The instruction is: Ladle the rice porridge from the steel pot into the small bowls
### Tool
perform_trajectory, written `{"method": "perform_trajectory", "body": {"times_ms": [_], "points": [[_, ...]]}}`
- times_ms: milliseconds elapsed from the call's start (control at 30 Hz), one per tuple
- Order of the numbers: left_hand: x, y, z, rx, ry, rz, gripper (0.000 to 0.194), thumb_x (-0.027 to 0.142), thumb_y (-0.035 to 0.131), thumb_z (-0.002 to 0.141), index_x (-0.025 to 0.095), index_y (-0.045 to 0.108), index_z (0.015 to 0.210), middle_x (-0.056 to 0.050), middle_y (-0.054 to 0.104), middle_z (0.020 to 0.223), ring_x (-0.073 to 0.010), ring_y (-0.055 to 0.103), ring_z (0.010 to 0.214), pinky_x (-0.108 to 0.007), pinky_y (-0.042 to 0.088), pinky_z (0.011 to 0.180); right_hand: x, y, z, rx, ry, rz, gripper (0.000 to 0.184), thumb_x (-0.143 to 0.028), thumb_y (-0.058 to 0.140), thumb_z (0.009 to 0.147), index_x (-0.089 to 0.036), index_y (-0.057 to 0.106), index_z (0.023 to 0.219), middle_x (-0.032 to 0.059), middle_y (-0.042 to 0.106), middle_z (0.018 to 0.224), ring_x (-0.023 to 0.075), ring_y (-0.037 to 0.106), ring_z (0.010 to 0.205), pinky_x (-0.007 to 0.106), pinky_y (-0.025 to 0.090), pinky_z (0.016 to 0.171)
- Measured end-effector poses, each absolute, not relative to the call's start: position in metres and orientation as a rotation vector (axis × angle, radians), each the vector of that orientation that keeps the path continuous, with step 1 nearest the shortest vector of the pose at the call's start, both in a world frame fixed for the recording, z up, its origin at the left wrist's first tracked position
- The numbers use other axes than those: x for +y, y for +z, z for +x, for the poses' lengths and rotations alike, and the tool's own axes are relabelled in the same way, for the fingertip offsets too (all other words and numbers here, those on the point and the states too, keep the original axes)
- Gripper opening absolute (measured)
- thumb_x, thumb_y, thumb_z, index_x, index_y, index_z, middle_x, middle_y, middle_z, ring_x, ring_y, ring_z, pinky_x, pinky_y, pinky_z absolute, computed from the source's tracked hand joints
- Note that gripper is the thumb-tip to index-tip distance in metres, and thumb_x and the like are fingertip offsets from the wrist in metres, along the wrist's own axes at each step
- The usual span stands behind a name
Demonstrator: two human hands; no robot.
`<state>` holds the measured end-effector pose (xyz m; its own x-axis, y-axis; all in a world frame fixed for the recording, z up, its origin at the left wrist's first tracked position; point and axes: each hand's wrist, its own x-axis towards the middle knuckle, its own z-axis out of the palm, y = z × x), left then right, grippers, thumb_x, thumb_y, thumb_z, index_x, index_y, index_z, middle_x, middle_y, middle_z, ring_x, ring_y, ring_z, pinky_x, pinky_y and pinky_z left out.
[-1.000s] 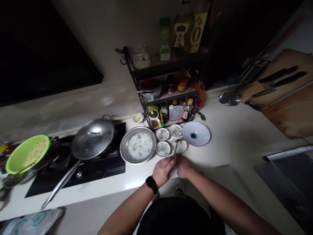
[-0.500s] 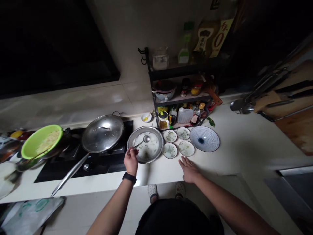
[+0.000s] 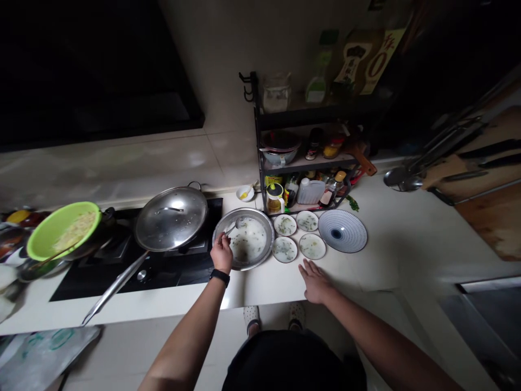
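Note:
My left hand [image 3: 222, 254] grips the handle of a metal spoon [image 3: 239, 224], whose bowl sits inside a wide steel dish [image 3: 266, 240] near its far rim. The dish holds a thin, milky liquid [image 3: 249, 240] flecked with green, and a darker patch of its base shows through. My right hand [image 3: 315, 282] lies flat on the white counter [image 3: 358, 266], fingers apart and holding nothing. It is nearest to several small white plates [image 3: 312, 246] with the same pale, green-flecked food.
A blue-and-white patterned plate [image 3: 342, 231] lies beside the small plates. On the left, a lidded wok [image 3: 171, 219] sits on a black hob [image 3: 183, 271], with a green colander [image 3: 63, 231] of noodles beyond it. A metal rack of condiments [image 3: 305, 163] stands behind the plates.
My left hand has carried the spoon from the small plates into the steel dish. My right hand has separated from it and now rests on the counter to the right.

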<state>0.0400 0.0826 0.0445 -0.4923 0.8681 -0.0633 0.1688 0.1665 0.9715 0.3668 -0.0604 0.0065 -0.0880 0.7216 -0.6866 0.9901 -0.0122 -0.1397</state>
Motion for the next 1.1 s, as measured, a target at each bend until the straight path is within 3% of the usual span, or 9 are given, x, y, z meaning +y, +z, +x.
{"method": "perform_trajectory", "body": {"times_ms": [200, 433, 1100], "points": [[0.081, 0.037, 0.044, 1.78, 1.423, 0.794, 0.027, 0.035, 0.054, 0.095, 0.013, 0.066, 0.107, -0.009, 0.075, 0.082, -0.0216, 0.077, 0.073, -0.034, 0.062, 0.076, -0.061, 0.006, 0.367, 1.862, -0.872, 1.772, 0.108, -0.023, 0.064, 0.068, -0.013, 0.014, 0.163, 0.0138, -0.006, 0.172, 0.0342, -0.004, 0.157, 0.046, 0.006, 0.125], [0.076, 0.038, 0.042, 1.644, 1.522, 0.472, 0.017, 0.027, 0.055, 0.092, 0.012, 0.062, 0.095, -0.005, 0.071, 0.063, -0.0221, 0.074, 0.06, -0.039, 0.063, 0.071, -0.061, 0.006, 0.367, 1.846, -0.869, 1.761, 0.108, -0.024, 0.064, 0.07, -0.015, 0.012, 0.164, 0.0132, -0.009, 0.172, 0.0332, -0.006, 0.157, 0.045, 0.005, 0.124], [0.055, 0.08, 0.046, 1.584, 1.555, 0.596, 0.031, 0.038, 0.064, 0.088, 0.012, 0.061, 0.103, -0.008, 0.074, 0.069, -0.024, 0.076, 0.064, -0.041, 0.064, 0.073, -0.059, 0.007, 0.366, 1.84, -0.847, 1.732, 0.109, -0.025, 0.064, 0.069, -0.013, 0.011, 0.164, 0.0143, -0.009, 0.171, 0.034, -0.006, 0.157, 0.045, 0.006, 0.125]]}}
